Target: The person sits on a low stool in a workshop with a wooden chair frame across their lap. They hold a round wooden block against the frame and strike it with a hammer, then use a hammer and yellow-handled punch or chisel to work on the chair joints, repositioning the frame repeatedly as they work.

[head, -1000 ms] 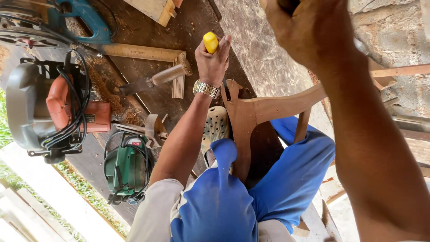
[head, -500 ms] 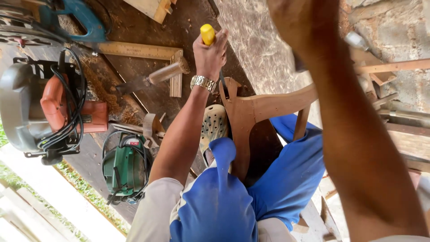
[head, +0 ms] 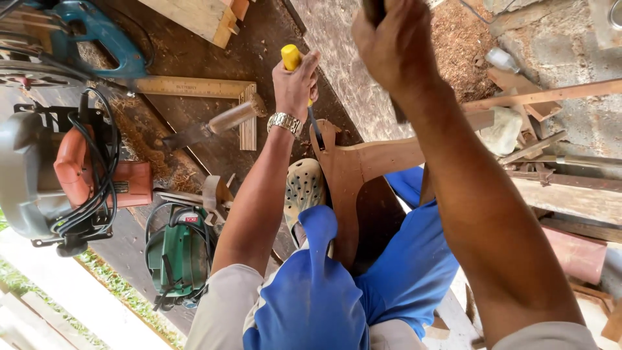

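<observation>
Chisel [head: 295,65] — gripped in left hand [head: 295,84] — meets wood [head: 343,168].

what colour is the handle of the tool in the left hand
Yellow: the handle sticks out above the left hand, clearest in the head view.

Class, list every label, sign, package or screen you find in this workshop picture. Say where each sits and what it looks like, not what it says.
Label on the green power tool: small red strip near its top, lower left.
Label on the orange circular saw: small pale rectangle on its orange body, far left.
Wooden square ruler: printed marks along its arm, above the left hand.
No packages, signs or screens.
</observation>
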